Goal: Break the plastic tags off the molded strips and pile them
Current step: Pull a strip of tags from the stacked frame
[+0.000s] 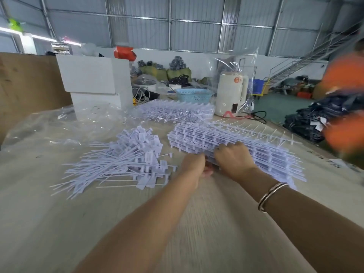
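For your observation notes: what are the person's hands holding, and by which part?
Both the left hand and the right hand grip the stack of molded strips at its near edge, close together. The pile of loose tags lies untouched.

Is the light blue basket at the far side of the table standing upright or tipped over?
Upright. The light blue basket rests on its base with its open rim facing up. Its contents cannot be seen.

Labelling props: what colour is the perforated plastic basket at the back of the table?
Light blue; the perforated plastic basket shows only in the head view.
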